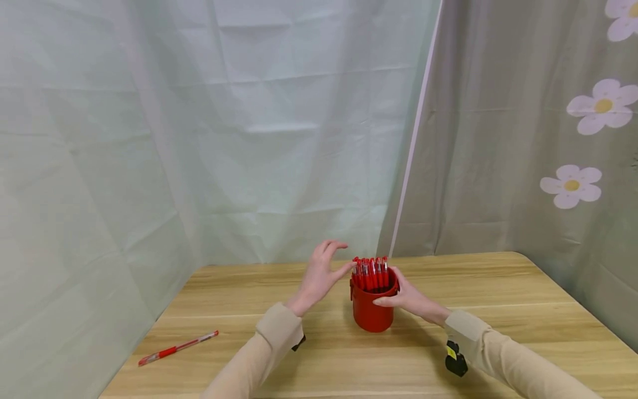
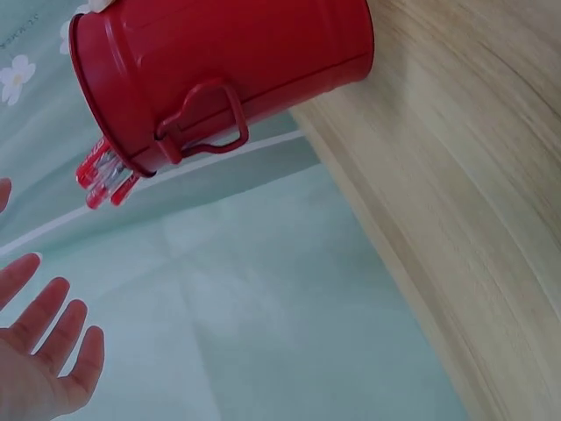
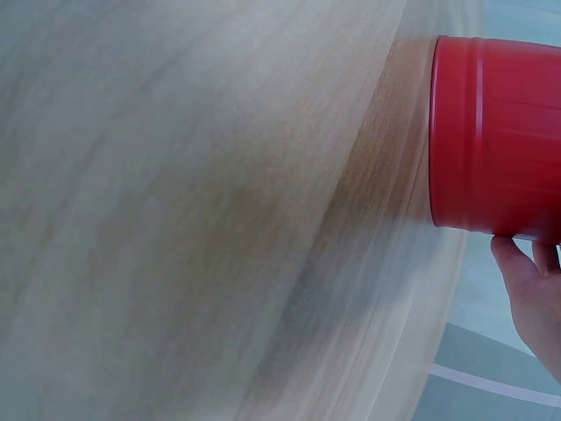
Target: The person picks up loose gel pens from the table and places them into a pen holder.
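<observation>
A red metal bucket [image 1: 372, 315] with small side handles stands upright on the table, holding several red gel pens [image 1: 371, 274] with clear caps. My right hand [image 1: 412, 299] grips the bucket near its rim from the right, thumb across the front. The right wrist view catches part of this hand [image 3: 536, 303] against the bucket wall [image 3: 500, 136]. To the left of the pen tops, my left hand [image 1: 319, 274] is raised with fingers spread and nothing held. In the left wrist view, its fingers [image 2: 63, 338] are apart from the bucket [image 2: 228, 53].
One loose red gel pen [image 1: 178, 348] lies at the table's left side. The wooden table [image 1: 319, 366] ends at a back edge behind the bucket. Pale curtains [image 1: 299, 138] hang around it, with flowers printed on the right one.
</observation>
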A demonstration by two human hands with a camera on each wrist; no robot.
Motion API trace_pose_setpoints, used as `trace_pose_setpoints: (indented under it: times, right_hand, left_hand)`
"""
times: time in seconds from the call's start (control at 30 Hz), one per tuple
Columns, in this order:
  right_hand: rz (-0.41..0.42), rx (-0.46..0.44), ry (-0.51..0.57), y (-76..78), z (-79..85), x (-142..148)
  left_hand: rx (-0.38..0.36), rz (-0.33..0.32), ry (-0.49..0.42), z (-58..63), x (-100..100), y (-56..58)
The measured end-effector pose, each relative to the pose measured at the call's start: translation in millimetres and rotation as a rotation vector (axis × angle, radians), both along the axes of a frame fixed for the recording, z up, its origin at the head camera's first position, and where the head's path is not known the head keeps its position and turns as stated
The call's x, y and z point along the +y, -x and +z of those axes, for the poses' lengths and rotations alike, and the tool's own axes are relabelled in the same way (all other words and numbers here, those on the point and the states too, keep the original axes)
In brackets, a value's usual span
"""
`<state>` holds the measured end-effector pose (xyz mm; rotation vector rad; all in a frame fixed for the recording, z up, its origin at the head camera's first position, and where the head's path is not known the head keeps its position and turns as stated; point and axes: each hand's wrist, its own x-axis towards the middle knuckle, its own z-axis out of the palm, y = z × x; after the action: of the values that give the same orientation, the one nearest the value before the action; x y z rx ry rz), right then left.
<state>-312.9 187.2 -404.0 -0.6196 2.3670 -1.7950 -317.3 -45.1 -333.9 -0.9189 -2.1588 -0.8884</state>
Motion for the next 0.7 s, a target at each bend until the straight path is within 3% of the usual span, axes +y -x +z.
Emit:
trace_pose_setpoints:
  times: [0.5,0.7]
  right_hand:
    - [-0.022,-0.003,-0.035,-1.3,0.1,-2]
    - [-0.027,-0.001,-0.023,-0.4,0.7,-3]
  left_hand:
    - [-0.048,0.033,0.036,-3.0,-31,-3.3]
    - [-0.016,0.05,0.069,-7.4,-51,-5.5]
